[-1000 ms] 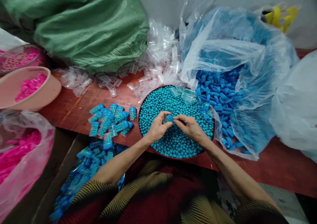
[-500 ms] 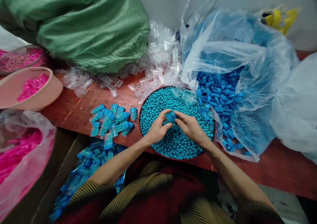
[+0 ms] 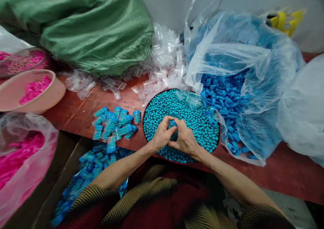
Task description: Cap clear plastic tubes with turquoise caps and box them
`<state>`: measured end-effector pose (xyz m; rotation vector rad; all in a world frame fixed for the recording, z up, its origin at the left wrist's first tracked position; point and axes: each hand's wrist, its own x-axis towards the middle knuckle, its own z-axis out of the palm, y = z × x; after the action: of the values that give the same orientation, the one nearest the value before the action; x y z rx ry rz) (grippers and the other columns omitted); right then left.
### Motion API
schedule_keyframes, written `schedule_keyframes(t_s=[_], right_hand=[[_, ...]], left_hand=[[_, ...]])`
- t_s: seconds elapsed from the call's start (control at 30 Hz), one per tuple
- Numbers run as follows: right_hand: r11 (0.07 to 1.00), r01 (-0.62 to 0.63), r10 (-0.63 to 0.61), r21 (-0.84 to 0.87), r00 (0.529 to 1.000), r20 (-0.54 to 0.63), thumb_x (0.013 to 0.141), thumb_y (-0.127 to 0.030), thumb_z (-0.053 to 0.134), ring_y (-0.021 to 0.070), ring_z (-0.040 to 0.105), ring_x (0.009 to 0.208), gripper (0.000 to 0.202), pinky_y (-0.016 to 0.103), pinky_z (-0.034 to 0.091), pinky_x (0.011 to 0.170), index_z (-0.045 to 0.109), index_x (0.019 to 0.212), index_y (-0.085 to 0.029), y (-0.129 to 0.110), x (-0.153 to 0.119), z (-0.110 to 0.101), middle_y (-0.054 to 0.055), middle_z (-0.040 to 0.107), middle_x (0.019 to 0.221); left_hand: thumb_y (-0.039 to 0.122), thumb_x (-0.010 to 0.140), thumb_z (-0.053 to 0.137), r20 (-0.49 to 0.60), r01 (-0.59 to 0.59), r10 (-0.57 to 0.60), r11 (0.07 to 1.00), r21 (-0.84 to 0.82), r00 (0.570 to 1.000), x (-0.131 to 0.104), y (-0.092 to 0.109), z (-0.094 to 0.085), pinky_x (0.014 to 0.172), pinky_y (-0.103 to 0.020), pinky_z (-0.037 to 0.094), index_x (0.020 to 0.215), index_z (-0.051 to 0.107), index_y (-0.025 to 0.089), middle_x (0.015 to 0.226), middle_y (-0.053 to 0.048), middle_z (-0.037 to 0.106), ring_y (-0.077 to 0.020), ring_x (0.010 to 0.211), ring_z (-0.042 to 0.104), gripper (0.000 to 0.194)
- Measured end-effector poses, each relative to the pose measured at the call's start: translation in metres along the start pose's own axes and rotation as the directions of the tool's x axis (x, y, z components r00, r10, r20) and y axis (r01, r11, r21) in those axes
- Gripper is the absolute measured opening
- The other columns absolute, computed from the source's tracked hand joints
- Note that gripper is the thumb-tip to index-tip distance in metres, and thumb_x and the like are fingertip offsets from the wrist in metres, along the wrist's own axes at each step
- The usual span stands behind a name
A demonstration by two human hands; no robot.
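Note:
Above a round red-rimmed tray of turquoise beads (image 3: pixel 164 102), my two hands meet around a small container with a blue cap (image 3: pixel 173 123). My left hand (image 3: pixel 162 134) grips it from the left, thumb and fingers bent round it. From the right, my right hand (image 3: pixel 186 137) closes on the same piece, its fingers over the cap. Most of the container is hidden behind the fingers. A few clear empty containers (image 3: pixel 193 99) lie on the beads at the tray's back edge. Left of the tray sits a group of bead-filled containers with blue caps (image 3: pixel 111 124).
Loose blue caps (image 3: pixel 225 94) spill from a plastic bag (image 3: pixel 268 87) at the right. Clear containers (image 3: pixel 164 63) are heaped behind the tray beside a green sack (image 3: pixel 101 29). Pink pieces fill a bowl (image 3: pixel 50 90) and a lined box (image 3: pixel 48 127) at left. Filled containers (image 3: pixel 88 168) lie below the table edge.
My right hand has moved left and closed in against my left hand, its fingers now covering more of the blue-capped container. The surrounding things stay where they were.

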<state>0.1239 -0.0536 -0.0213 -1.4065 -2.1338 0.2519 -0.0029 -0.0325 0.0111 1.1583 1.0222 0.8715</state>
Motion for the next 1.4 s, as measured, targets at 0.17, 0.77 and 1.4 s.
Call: schedule_keyframes(t_s=[0.17,0.77,1.4], right_hand=[[0.999,-0.029,0.032,-0.038,0.996,0.086,0.074,-0.046,0.062,0.0256,0.061,0.073,0.08,0.035,0.049,0.052,0.025,0.136,-0.011,-0.009,-0.004,0.006,0.015,0.056,0.101],[0.679,-0.382,0.509,-0.627,0.86,0.027,0.088,-0.031,0.051,0.0285,0.061,0.08,0.027,0.032,0.039,0.056,0.059,0.105,-0.012,0.066,-0.002,-0.08,0.018,0.065,0.093],[0.955,-0.15,0.236,-0.255,0.907,0.35,0.087,-0.019,0.043,0.0218,0.061,0.084,0.043,0.031,0.047,0.074,0.052,0.129,-0.017,0.078,0.015,-0.052,0.01,0.064,0.095]], left_hand=[[0.022,0.079,0.054,-0.105,-0.037,0.063,0.97,0.239,0.992,-0.005,-0.009,0.001,0.071,-0.024,0.042,0.093,0.051,0.019,0.08,0.001,0.053,-0.0118,0.074,0.05,0.015],[0.032,0.087,0.044,-0.282,0.105,0.404,0.407,0.907,0.87,-0.008,0.004,-0.093,0.084,-0.035,0.043,0.111,0.058,0.015,0.095,-0.01,0.064,-0.0236,0.092,0.059,0.033],[0.031,0.083,0.058,-0.072,-0.022,0.173,0.485,0.874,0.982,0.055,-0.023,-0.006,0.078,-0.029,0.044,0.104,0.057,0.019,0.093,-0.005,0.062,-0.0194,0.087,0.06,0.025]])
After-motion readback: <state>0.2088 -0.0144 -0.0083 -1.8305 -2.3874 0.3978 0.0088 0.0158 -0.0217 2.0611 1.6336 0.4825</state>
